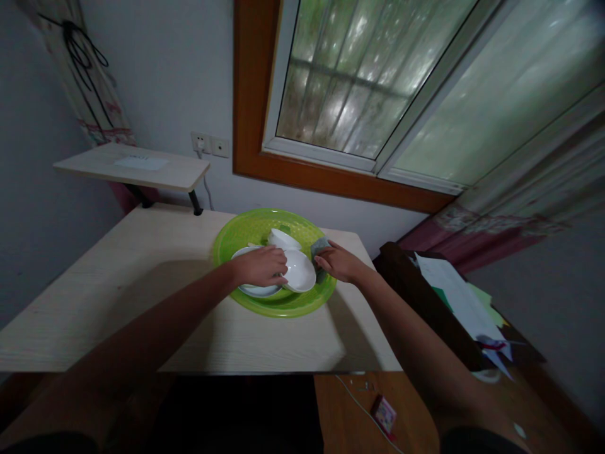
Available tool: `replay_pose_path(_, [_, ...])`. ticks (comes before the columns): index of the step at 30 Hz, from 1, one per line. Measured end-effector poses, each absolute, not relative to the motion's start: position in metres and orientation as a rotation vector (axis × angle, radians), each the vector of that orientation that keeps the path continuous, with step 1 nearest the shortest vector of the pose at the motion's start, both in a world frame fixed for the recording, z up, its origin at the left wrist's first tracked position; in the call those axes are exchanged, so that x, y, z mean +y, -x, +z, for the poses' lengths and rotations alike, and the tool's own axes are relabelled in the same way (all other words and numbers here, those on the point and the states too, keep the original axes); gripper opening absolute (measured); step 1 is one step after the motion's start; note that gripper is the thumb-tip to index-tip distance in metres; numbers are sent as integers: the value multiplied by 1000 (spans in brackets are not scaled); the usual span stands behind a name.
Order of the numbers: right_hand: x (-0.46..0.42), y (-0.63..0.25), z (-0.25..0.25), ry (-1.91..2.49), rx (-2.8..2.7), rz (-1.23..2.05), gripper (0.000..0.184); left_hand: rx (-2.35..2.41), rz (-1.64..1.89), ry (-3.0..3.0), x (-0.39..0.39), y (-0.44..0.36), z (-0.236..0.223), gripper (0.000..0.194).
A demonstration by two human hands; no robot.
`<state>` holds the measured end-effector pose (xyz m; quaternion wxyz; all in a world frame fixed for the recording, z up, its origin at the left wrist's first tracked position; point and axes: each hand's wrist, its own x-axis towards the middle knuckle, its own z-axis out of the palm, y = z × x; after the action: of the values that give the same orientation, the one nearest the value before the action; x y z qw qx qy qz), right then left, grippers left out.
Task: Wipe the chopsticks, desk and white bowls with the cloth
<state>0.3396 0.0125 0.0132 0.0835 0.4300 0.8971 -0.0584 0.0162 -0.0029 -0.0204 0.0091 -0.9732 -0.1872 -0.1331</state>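
Observation:
A round green basin (pixel 269 307) stands on the pale wooden desk, with white dishes in it. My left hand (pixel 262 265) reaches over a white plate (pixel 259 291), its fingers closed on the left rim of a white bowl (pixel 301 272). Behind that sits a second white bowl (pixel 283 239), tilted. At the basin's right side my right hand (pixel 336 260) is closed on a grey cloth (pixel 319 248), which touches the basin's inner wall. My left hand covers part of the plate.
On the desk (pixel 155 265), a raised shelf (pixel 137 167) with a paper label stands at the back left. The wall and window (pixel 350 82) rise behind. To the right, a dark cabinet (pixel 425 302) carries papers. A small pink box (pixel 384 415) lies on the floor.

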Motion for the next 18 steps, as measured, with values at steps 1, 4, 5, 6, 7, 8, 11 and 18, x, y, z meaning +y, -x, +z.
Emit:
replay_pose_path(1, [13,-340,14,-1281,2677,-183,61,-580,-403,3036,-3,-17,-20,27])
replay_pose_path(4, [14,-340,14,-1287,2675,-199,60,-557,-368,3018,-4,-20,-20,29])
replay_pose_path(5, [15,-340,14,-1290,2675,-200,58,-550,-362,3012,-5,-21,-20,29])
replay_pose_path(6, [15,-341,13,-1294,2676,-201,58,-546,-360,3007,-5,-22,-20,29])
replay_pose_path(7, [16,-341,12,-1295,2680,-203,57,-542,-363,3003,-6,-23,-20,29])
replay_pose_path(8, [16,-342,12,-1294,2685,-205,56,-540,-372,2998,-6,-24,-20,28])
replay_pose_path(11, [17,-343,10,-1286,2695,-214,58,-532,-414,2973,-9,-27,-19,26])
replay_pose_path(18, [18,-343,13,-1240,2675,-201,60,-668,-438,2895,-8,-30,-4,28])
